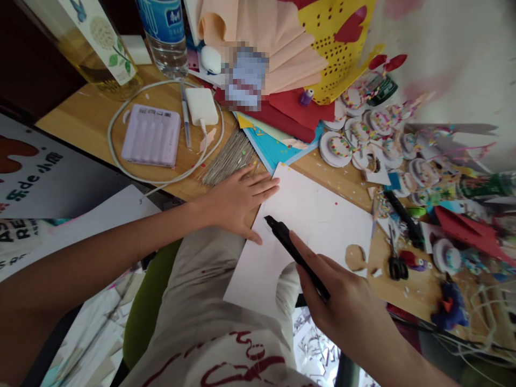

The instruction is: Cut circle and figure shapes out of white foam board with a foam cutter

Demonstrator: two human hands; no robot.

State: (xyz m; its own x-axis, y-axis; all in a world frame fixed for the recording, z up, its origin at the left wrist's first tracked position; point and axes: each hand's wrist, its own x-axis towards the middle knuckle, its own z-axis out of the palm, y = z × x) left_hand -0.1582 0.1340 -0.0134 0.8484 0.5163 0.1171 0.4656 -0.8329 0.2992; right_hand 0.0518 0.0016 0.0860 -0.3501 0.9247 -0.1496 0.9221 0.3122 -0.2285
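A white sheet of paper (314,226) lies on the wooden desk (97,129), hanging over its front edge, with cut-outs along its right and lower sides. My left hand (237,199) lies flat with fingers stretched out, pressing the sheet's left corner. My right hand (346,306) is closed round a black utility knife (292,250), forefinger along its top. The knife's tip rests on the paper just right of my left thumb.
A lilac power bank (151,134), white charger (201,106) and looped cable sit at the back left, near two bottles. Coloured paper is stacked behind the sheet. Round paper decorations (338,148), scissors (397,263) and scraps crowd the right. My knee is below.
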